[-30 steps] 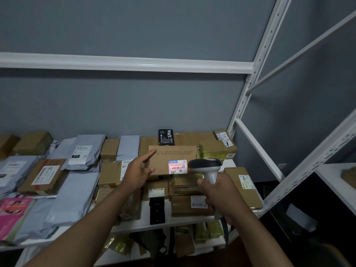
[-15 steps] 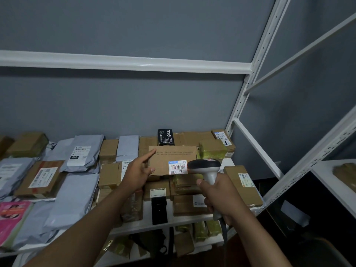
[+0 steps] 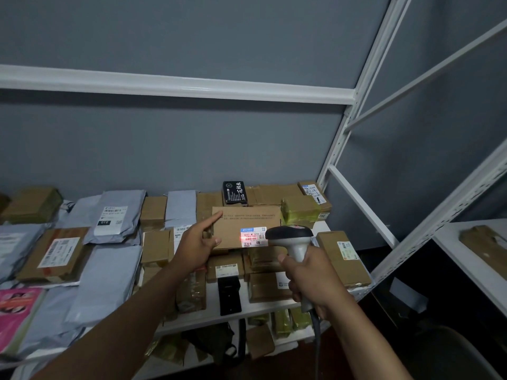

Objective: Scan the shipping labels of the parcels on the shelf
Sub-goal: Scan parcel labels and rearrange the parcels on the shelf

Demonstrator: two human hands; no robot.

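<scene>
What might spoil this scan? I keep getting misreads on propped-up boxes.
The left hand steadies the tilted cardboard box by one end only, so it could tip or slide. The scanner in the right hand sits very close to the label, with red light on its left part only, perhaps missing some barcode.

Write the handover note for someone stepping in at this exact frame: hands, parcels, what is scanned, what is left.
Left hand: holds the cardboard box by its left edge, tilted up with its shipping label facing the scanner.
Right hand: grips the handheld barcode scanner, aimed at that label.
Status: red scan light lies on the label's barcode; whether it has registered cannot be told.
Left: set this box back on the shelf, then scan the other boxes and the grey mailer bags to the left. Which of those are already scanned cannot be told.
</scene>
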